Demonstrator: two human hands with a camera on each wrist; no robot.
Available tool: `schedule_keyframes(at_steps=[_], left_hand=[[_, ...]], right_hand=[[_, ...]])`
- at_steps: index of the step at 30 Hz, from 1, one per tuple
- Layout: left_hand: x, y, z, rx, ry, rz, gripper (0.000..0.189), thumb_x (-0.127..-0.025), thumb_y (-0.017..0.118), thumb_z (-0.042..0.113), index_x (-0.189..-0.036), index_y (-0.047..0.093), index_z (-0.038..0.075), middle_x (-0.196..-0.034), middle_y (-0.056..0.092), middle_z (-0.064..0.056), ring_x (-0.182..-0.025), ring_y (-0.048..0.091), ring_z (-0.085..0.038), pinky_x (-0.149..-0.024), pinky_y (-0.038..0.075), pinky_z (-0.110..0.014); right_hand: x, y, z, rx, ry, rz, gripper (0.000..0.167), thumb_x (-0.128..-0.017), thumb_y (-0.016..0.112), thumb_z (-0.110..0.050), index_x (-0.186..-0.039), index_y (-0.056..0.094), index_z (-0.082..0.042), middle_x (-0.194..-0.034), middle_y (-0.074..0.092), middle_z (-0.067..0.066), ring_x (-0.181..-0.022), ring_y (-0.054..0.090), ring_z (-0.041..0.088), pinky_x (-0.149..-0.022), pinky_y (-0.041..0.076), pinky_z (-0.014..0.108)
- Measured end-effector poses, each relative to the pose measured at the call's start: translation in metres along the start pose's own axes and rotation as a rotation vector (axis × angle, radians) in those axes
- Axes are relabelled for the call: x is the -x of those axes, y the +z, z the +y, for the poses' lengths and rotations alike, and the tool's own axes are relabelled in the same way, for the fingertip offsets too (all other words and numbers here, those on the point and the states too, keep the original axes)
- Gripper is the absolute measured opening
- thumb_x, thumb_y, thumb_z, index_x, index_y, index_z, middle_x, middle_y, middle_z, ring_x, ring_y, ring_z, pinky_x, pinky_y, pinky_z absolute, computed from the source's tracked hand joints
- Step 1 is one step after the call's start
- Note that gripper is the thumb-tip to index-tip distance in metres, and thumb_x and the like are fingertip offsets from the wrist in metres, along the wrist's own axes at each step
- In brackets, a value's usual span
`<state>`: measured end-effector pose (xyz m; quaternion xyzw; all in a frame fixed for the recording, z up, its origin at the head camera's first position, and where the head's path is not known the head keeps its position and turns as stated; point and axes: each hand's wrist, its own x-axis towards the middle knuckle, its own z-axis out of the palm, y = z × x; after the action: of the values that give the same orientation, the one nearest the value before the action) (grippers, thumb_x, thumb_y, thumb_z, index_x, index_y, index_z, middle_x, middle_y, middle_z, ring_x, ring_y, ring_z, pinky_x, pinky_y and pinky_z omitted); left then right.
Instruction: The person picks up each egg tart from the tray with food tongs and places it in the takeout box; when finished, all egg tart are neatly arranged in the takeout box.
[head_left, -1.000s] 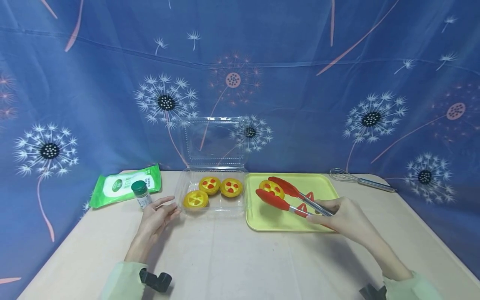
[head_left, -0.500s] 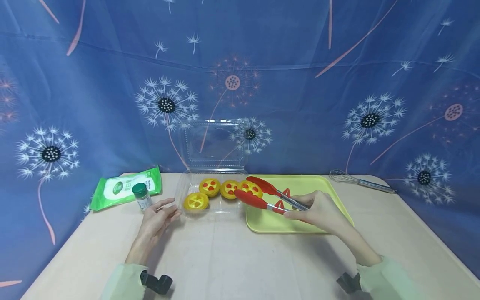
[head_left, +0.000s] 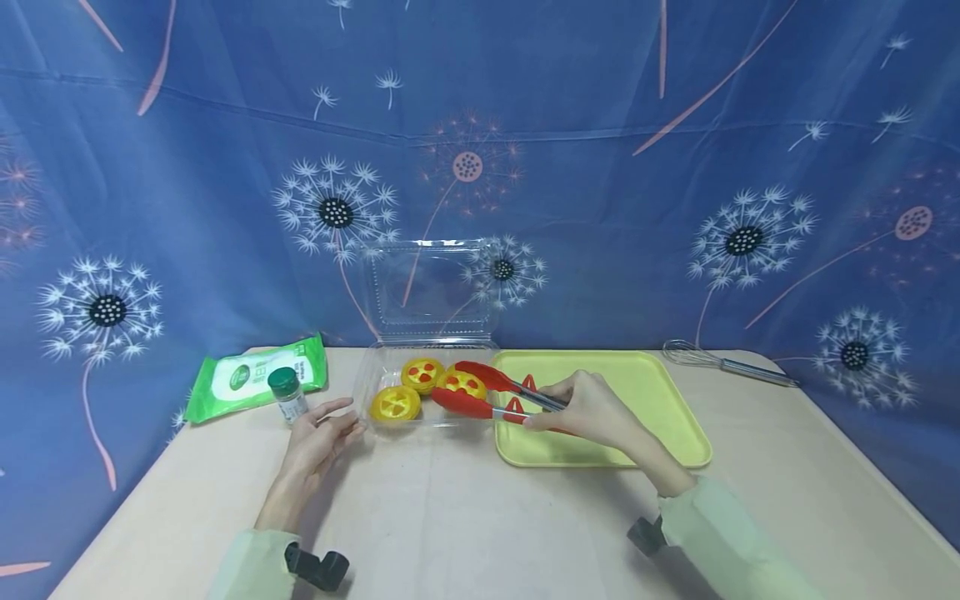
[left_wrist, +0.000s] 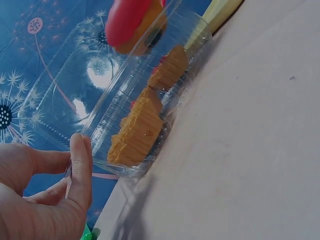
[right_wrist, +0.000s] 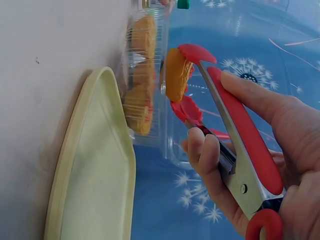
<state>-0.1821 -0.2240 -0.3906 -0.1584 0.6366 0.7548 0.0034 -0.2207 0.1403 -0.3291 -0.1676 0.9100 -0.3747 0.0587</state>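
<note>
My right hand (head_left: 592,408) grips red-tipped metal tongs (right_wrist: 235,135), thumb on one arm and fingers round the other. Between the tong heads is a yellow egg tart (right_wrist: 176,75) with red bits on top, held above the clear plastic box (head_left: 487,414). In the head view this tart hides one lying in the box; another tart with red bits (head_left: 421,376) and a tart with a yellow pattern (head_left: 395,404) show beside it. My left hand (head_left: 318,442) is at the box's left side, fingers loosely extended right by its corner, nothing in its grasp.
The box's clear lid (head_left: 431,292) stands up behind it. A yellow tray (head_left: 615,433) lies on the right, under my right hand. A green-capped bottle (head_left: 288,396) and a green wipes packet (head_left: 258,379) are at the left; a whisk (head_left: 727,363) lies far right.
My right hand has carried the tongs and the egg tart leftward from above the yellow tray to above the plastic box. My left hand has stayed by the box.
</note>
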Motion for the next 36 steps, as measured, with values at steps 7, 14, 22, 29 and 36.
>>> schedule_keyframes(at_steps=[7, 14, 22, 29, 36], left_hand=[[0.0, 0.001, 0.0, 0.008, -0.002, 0.007, 0.051, -0.099, 0.047, -0.002, -0.146, 0.029, -0.01, -0.101, 0.058, -0.011, -0.082, 0.064, -0.008, -0.085, 0.06, -0.019], [0.001, 0.002, -0.001, 0.016, 0.004, 0.009, 0.05, -0.099, 0.046, -0.003, -0.145, 0.029, -0.011, -0.1, 0.058, -0.011, -0.083, 0.064, -0.008, -0.084, 0.06, -0.019], [0.0, 0.001, 0.0, 0.026, 0.005, 0.007, 0.05, -0.099, 0.046, -0.003, -0.145, 0.029, -0.011, -0.1, 0.058, -0.01, -0.082, 0.064, -0.008, -0.084, 0.06, -0.019], [0.001, 0.001, 0.0, 0.024, 0.006, 0.012, 0.051, -0.099, 0.048, -0.003, -0.145, 0.029, -0.011, -0.099, 0.058, -0.01, -0.082, 0.064, -0.008, -0.084, 0.06, -0.019], [0.0, 0.001, 0.0, 0.018, 0.007, 0.019, 0.05, -0.099, 0.047, -0.003, -0.145, 0.031, -0.011, -0.1, 0.058, -0.011, -0.082, 0.064, -0.008, -0.084, 0.06, -0.018]], right_hand=[[-0.015, 0.008, -0.004, 0.037, 0.001, -0.04, 0.049, -0.069, 0.088, -0.035, -0.108, 0.076, -0.007, -0.071, 0.068, -0.002, -0.05, 0.028, 0.01, -0.044, 0.02, 0.019], [-0.023, 0.009, -0.007, 0.072, -0.049, -0.052, 0.04, -0.07, 0.088, -0.031, -0.101, 0.078, -0.008, -0.063, 0.063, -0.004, -0.048, 0.027, 0.009, -0.043, 0.019, 0.019], [-0.025, 0.007, -0.01, 0.12, -0.06, -0.045, 0.026, -0.071, 0.088, -0.029, -0.087, 0.078, -0.011, -0.051, 0.044, -0.007, -0.047, 0.023, 0.009, -0.042, 0.015, 0.02], [-0.03, 0.005, -0.009, 0.119, -0.097, -0.075, 0.027, -0.069, 0.088, -0.032, -0.086, 0.079, -0.012, -0.052, 0.049, -0.009, -0.047, 0.022, 0.008, -0.042, 0.015, 0.019], [-0.038, 0.004, -0.008, 0.142, -0.151, -0.115, 0.025, -0.071, 0.087, -0.03, -0.068, 0.07, -0.012, -0.05, 0.033, -0.01, -0.049, 0.019, 0.008, -0.044, 0.011, 0.02]])
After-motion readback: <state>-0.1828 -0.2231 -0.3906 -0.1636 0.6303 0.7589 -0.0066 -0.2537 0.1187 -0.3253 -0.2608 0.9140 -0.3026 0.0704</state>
